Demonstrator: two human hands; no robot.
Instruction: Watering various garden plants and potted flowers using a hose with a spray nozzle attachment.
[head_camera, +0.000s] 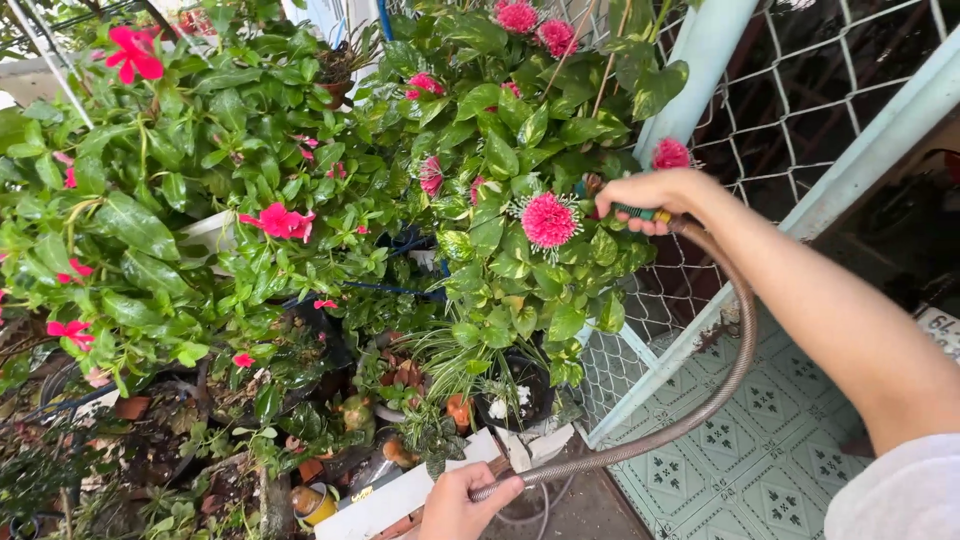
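My right hand (650, 195) reaches out to the upper middle and grips the nozzle end of a brown garden hose (735, 350), right beside a round pink flower head (549, 220). From there the hose curves down and left to my left hand (462, 503), which holds it at the bottom edge. The nozzle tip points into the leafy potted plant (510, 150); the tip itself is hidden behind my fingers and leaves. I cannot see any water stream.
Dense green plants with pink and red flowers (278, 220) fill the left. Pots (520, 385) and clay shards lie below. A chain-link fence (800, 90) with pale blue posts (700, 60) stands to the right. Patterned green floor tiles (740, 450) lie at lower right.
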